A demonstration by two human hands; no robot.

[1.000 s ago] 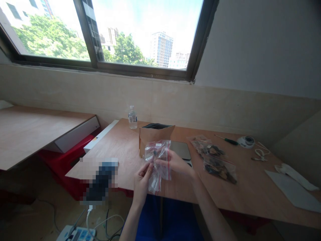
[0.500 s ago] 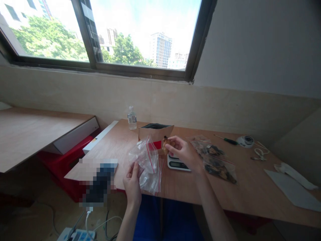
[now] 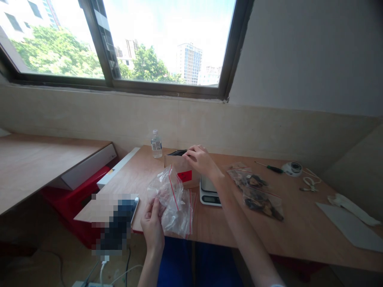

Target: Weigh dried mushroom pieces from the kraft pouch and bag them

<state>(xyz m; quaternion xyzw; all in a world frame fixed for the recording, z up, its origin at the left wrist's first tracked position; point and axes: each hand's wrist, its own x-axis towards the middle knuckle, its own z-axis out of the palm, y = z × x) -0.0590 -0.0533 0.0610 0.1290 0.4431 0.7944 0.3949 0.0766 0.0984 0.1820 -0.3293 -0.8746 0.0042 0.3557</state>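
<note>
My left hand (image 3: 153,221) is closed on the edge of a clear zip-lock bag (image 3: 165,184) with a red seal line. Beneath it, more clear zip-lock bags (image 3: 178,223) lie on the table. At the mouth of a standing brown paper bag (image 3: 178,164) with a red label is my right hand (image 3: 201,160). Its fingers are bent together over the dark opening, and whatever they may hold is hidden. Under my right forearm, a white digital scale (image 3: 208,199) sits partly covered.
Zip-lock bags of dark dried pieces (image 3: 263,203) lie right of the scale. Farther right are a screwdriver (image 3: 271,168), a white dome camera (image 3: 292,169) and a white cable (image 3: 310,184). A water bottle (image 3: 156,145) stands at the back; a phone (image 3: 127,211) overhangs the left edge.
My right hand has moved up and left from above the scale to the paper bag's opening. The brown dried piece it held has gone from sight. My left hand shifted slightly left and down.
</note>
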